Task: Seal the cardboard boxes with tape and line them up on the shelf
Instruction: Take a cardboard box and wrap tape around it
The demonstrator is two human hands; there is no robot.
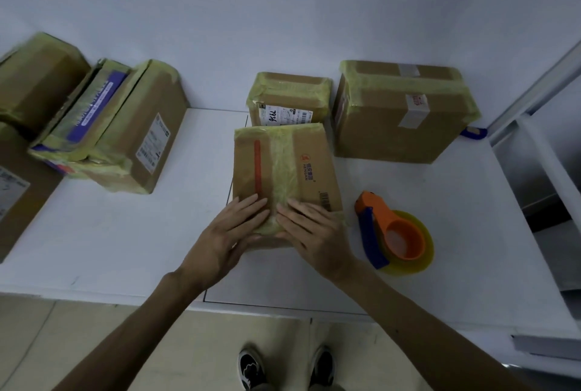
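The cardboard box [309, 167] I'm working on lies flat in the middle of the frame on the white table [125, 233], a strip of yellowish tape [284, 164] running along the middle of its top from the far edge to the near one, with a red stripe [257, 167] printed beside it on the left. My left hand [232, 230] and right hand [314, 230] both lie on the near end of that box, fingers straight and flat, pressing down on either side of the tape where it folds over the edge; neither hand is curled round anything. Just behind the box, touching or nearly touching its far edge, stands a small taped box [290, 98] with a white shipping label. To the right of that one sits a large taped box [402, 110], against the wall at the upper right. At the lower right of my box, close to my right hand but apart from it, the orange and blue tape dispenser [393, 233] rests on the table with its yellow roll. At the upper left several more taped boxes are bunched together, the nearest a brown labelled box [141, 132] with a purple-printed box [85, 117] leaning on it. A white metal frame [534, 101] runs along the right edge.
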